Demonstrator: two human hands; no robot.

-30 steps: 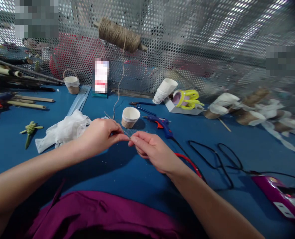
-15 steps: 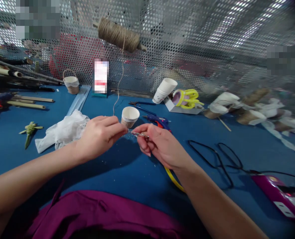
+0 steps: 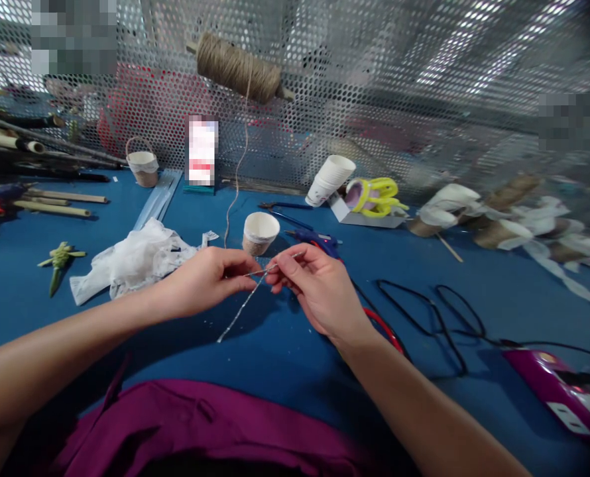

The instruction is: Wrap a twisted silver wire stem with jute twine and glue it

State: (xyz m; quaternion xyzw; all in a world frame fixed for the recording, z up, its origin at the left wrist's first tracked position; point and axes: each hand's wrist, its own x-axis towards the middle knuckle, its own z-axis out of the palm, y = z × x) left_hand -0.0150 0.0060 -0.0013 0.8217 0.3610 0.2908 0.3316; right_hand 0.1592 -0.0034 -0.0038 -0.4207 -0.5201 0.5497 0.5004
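Observation:
My left hand [image 3: 206, 279] and my right hand [image 3: 316, 289] meet over the blue table [image 3: 275, 358], both pinched on a thin silvery strand [image 3: 240, 309]. The strand runs from my right fingertips across to my left fingertips, and its free end hangs down to the left onto the table. Just behind my hands stands a small paper cup [image 3: 259, 232] wrapped in twine. A blue glue gun [image 3: 319, 241] lies behind my right hand. A loose twine thread [image 3: 238, 165] hangs from a twine spool [image 3: 238, 68] above.
White crumpled fabric [image 3: 134, 261] lies left of my hands. Stacked paper cups [image 3: 331, 179], yellow scissors [image 3: 377, 197] and finished cups [image 3: 494, 218] sit at the right. Black cables [image 3: 439, 318] run to a purple power strip [image 3: 556, 391]. Bamboo sticks [image 3: 51, 199] and a small basket cup [image 3: 143, 165] are at the left.
My hands moved slightly apart and the silvery strand now shows, trailing down to the table. My right hand shifted its pinch; the white fabric is more exposed.

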